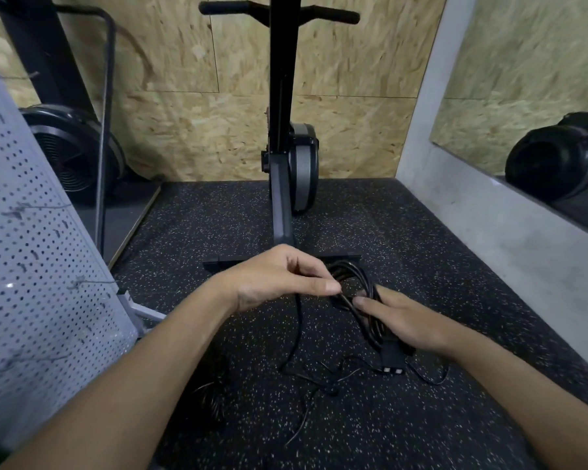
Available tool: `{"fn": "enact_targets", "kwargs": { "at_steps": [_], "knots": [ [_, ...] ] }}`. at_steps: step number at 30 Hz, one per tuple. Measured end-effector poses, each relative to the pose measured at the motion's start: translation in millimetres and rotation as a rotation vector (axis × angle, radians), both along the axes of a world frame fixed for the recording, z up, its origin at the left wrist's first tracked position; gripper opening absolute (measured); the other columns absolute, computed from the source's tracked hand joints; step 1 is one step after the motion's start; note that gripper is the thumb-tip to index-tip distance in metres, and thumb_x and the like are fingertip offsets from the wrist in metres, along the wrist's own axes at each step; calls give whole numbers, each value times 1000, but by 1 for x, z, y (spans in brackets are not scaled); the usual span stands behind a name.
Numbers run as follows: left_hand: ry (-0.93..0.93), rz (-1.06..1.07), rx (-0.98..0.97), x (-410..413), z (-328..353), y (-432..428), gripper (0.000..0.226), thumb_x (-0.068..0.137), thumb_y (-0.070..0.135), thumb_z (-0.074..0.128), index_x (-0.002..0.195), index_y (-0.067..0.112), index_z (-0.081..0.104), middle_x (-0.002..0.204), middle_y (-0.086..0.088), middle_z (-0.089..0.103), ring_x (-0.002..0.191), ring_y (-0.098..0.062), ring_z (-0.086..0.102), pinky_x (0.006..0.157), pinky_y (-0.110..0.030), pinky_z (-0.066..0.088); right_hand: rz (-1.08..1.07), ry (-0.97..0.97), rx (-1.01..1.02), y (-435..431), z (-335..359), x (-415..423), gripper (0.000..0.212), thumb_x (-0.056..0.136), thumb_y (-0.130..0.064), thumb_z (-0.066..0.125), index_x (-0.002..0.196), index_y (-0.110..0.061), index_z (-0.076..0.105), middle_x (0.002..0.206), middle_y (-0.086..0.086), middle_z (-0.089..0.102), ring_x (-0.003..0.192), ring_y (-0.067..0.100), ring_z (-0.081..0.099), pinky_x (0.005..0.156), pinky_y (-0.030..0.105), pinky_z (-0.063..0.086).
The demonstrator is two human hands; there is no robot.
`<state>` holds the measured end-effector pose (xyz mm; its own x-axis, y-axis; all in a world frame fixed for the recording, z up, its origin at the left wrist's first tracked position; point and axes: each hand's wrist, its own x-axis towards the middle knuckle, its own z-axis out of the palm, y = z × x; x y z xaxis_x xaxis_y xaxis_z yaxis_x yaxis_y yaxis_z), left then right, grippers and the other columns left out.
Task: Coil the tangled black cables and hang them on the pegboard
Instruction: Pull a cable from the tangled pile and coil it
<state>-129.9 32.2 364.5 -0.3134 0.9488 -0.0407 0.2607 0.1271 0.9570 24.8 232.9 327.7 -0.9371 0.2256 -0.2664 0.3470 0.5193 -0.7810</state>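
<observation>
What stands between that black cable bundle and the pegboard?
Nothing visible does. The left hand and right hand hold the cable coil; only open floor lies between it and the pegboard on the left. Its loose tail hangs to the floor.

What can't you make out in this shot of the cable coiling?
Head view only.
Right hand: fingers hidden behind the coil.
Loose cables on the floor: black on dark, blurred; count unclear.
Pegboard: top and left cut off by the frame edge.
</observation>
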Motion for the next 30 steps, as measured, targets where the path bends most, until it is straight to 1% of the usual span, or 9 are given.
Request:
{"fn": "enact_targets", "kwargs": {
  "at_steps": [2, 5, 9, 12, 17, 20, 24, 28, 30],
  "knots": [
    [171, 193, 14, -5, -5, 0, 20, 81, 49, 79, 86, 29, 82, 89, -1, 78, 88, -19, 70, 92, -37, 54, -24, -11, -81, 0, 3, 1, 27, 106, -48, 49, 128, -38, 60, 113, -19, 72, 105, -1, 68, 102, 28, 48],
    [353, 354, 61, -8, -17, 1, 20, 82, 49, 83, 80, 29, 81, 79, 1, 74, 70, -8, 63, 73, -30, 51, -15, -44, -125, -3, 7, 3, 31, 106, -48, 49, 133, -36, 58, 95, -27, 73, 94, -9, 67, 95, 25, 48],
    [643, 465, 185, 1, -26, 11, 31, 77, 56, 84, 81, 28, 73, 81, 11, 67, 77, -5, 63, 71, -32, 54, 117, -104, -3, -20, 15, 9, 63, 96, -72, 31, 153, -45, 37, 149, -30, 44, 144, 4, 43, 119, 27, 33],
    [726, 493, 201, 8, -28, 17, 38, 74, 63, 81, 82, 28, 71, 81, 13, 66, 78, -4, 63, 72, -32, 55, 182, -107, 28, -36, 11, 11, 67, 92, -82, 34, 149, -47, 44, 152, -30, 45, 139, -5, 45, 124, 38, 30],
    [514, 539, 121, 6, -40, 18, 34, 85, 62, 74, 85, 27, 72, 77, 12, 70, 75, -2, 64, 65, -15, 47, 82, 32, 68, -22, 2, 6, 15, 104, -41, 56, 112, -33, 66, 109, -8, 75, 106, 14, 70, 102, 43, 52],
    [320, 523, 61, 3, -53, 18, 40, 101, 59, 53, 95, 27, 76, 91, 15, 75, 88, -1, 68, 81, -22, 51, 22, 54, 118, -8, 0, 6, 14, 105, -34, 56, 112, -30, 68, 108, -10, 76, 103, 10, 70, 102, 43, 52],
    [300, 419, -33, -2, -66, 17, 9, 102, 36, 66, 105, 32, 74, 98, 12, 76, 97, -9, 70, 97, -43, 55, -78, 123, 107, 5, -5, 8, 17, 105, -37, 57, 118, -35, 68, 110, -17, 75, 104, 5, 68, 103, 44, 52],
    [239, 481, 9, 7, -72, 27, 8, 98, 25, 72, 99, 32, 74, 93, 9, 77, 91, -14, 73, 94, -49, 58, -122, 164, 115, 4, -8, 8, 17, 104, -41, 57, 117, -36, 68, 109, -17, 75, 104, 2, 67, 101, 40, 52],
    [9, 546, 90, 14, -66, 33, 7, 98, 16, 72, 101, 20, 77, 91, -5, 78, 78, -18, 73, 82, -47, 64, -167, 190, 130, 1, -11, 7, 17, 103, -45, 58, 114, -36, 68, 106, -15, 75, 101, 4, 68, 99, 41, 53]
  ]
}}
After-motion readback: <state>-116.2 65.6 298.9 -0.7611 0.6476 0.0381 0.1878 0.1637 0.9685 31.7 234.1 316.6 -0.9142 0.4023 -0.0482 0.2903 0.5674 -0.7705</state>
